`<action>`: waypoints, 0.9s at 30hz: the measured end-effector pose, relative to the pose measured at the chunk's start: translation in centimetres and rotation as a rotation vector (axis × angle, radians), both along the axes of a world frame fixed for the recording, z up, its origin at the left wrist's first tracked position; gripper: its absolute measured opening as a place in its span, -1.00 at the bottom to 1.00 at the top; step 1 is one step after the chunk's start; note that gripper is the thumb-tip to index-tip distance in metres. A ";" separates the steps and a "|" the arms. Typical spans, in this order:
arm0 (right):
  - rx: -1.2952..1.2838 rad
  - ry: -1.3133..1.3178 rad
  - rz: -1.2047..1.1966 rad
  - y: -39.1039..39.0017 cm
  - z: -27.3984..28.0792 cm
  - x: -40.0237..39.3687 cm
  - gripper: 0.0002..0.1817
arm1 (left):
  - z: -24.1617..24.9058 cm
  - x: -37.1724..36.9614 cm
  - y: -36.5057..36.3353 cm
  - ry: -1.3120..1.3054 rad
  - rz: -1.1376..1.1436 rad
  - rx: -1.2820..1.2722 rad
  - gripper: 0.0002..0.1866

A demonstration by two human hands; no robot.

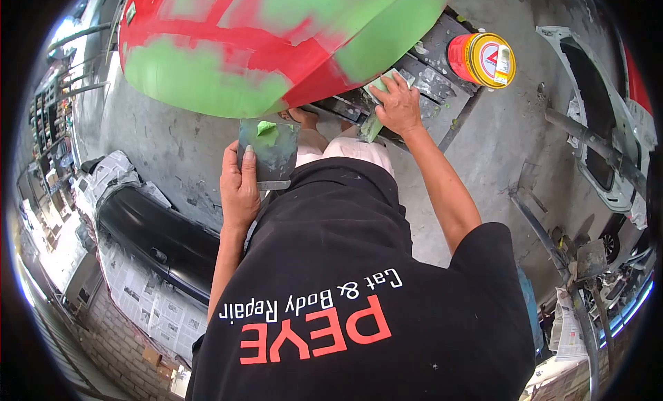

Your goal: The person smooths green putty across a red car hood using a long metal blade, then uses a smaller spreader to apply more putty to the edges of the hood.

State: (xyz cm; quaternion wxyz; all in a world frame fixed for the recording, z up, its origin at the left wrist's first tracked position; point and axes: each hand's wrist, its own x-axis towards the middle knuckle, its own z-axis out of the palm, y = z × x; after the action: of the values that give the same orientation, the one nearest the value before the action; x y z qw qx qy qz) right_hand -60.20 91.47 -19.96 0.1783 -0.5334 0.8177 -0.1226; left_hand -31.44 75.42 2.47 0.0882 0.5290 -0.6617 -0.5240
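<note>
My left hand (239, 183) is closed around the lower left edge of a dark, flat putty board (282, 149), thumb on top. A lump of bright green putty (265, 129) sits on the board's upper part. My right hand (400, 105) is over a stained dark bench, its fingers closed on a pale green flat piece (388, 82) whose kind I cannot make out. A green-smeared strip (371, 128) lies just below that hand. Ahead is a curved red car body panel (276, 45) with large patches of green filler.
A red and yellow tin (482, 59) stands on the bench (436, 90), right of my right hand. A black bumper-like part (155, 232) rests on newspaper (152, 311) at left. At right are a pale car door frame (597, 118) and a metal stand (545, 228).
</note>
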 end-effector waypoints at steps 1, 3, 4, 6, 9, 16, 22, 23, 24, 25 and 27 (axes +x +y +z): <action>0.063 -0.020 -0.004 -0.6 1.1 0.1 -0.36 | 0.0 0.0 0.0 -0.011 -0.007 0.001 -0.66; -0.070 0.003 -0.083 -2.3 1.0 -0.2 -0.39 | 0.1 -0.1 -0.1 -0.025 -0.014 0.002 -0.66; -0.198 0.026 -0.161 -3.2 0.7 -0.5 -0.41 | 0.2 -0.1 -0.1 -0.026 -0.002 0.022 -0.66; -0.196 0.039 -0.244 -5.9 -0.1 -1.7 -0.44 | 0.1 -0.3 0.1 -0.024 0.009 0.041 -0.67; -0.155 0.022 -0.380 -9.7 -0.4 -3.6 -0.47 | 0.2 -0.3 0.2 -0.056 -0.032 -0.015 -0.67; -0.086 -0.006 -0.237 -10.3 1.4 0.4 -0.46 | 0.3 0.2 0.5 -0.044 0.026 0.044 -0.68; -0.087 0.024 0.011 -6.7 1.5 0.3 -0.43 | 0.2 -0.3 0.3 -0.048 -0.029 -0.002 -0.67; -0.089 0.028 0.010 -6.2 1.5 0.2 -0.43 | 0.2 -0.4 0.1 -0.044 -0.026 -0.004 -0.67; -0.066 0.028 0.031 -5.5 1.4 0.2 -0.43 | 0.1 -0.3 0.0 -0.042 -0.026 -0.005 -0.67; -0.041 0.026 0.054 -4.9 1.4 0.3 -0.42 | 0.1 -0.2 -0.1 -0.030 -0.011 0.013 -0.67; -0.039 0.018 0.049 -3.5 1.2 0.6 -0.42 | 0.0 -0.1 -0.2 -0.015 0.004 0.029 -0.66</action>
State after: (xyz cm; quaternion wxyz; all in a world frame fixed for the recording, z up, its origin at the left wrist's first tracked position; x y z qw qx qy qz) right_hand -59.60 87.94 -18.71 0.1636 -0.5578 0.8033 -0.1296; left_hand -31.52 75.23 2.48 0.0765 0.5354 -0.6537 -0.5293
